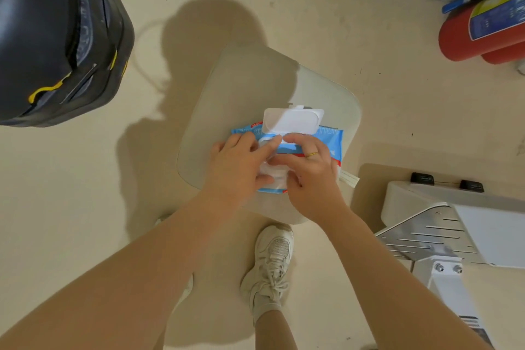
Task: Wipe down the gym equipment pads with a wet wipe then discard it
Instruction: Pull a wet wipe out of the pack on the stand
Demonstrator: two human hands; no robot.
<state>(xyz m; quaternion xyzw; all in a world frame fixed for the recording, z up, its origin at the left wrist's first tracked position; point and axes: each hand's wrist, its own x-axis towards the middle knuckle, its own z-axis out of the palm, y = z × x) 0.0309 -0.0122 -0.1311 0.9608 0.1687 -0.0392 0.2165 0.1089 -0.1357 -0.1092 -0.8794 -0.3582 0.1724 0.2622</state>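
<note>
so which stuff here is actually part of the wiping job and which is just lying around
Part of the job:
- wet wipe pack, flip lid open
- beige pad under the pack
- left hand and right hand, both at the pack's opening

Lying about:
- red fire extinguisher
- dark bag
- white machine frame

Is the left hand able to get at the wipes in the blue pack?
Probably yes. The pack's white lid stands flipped open, and the left hand already has a finger at the opening, with the right hand on the pack beside it.
</note>
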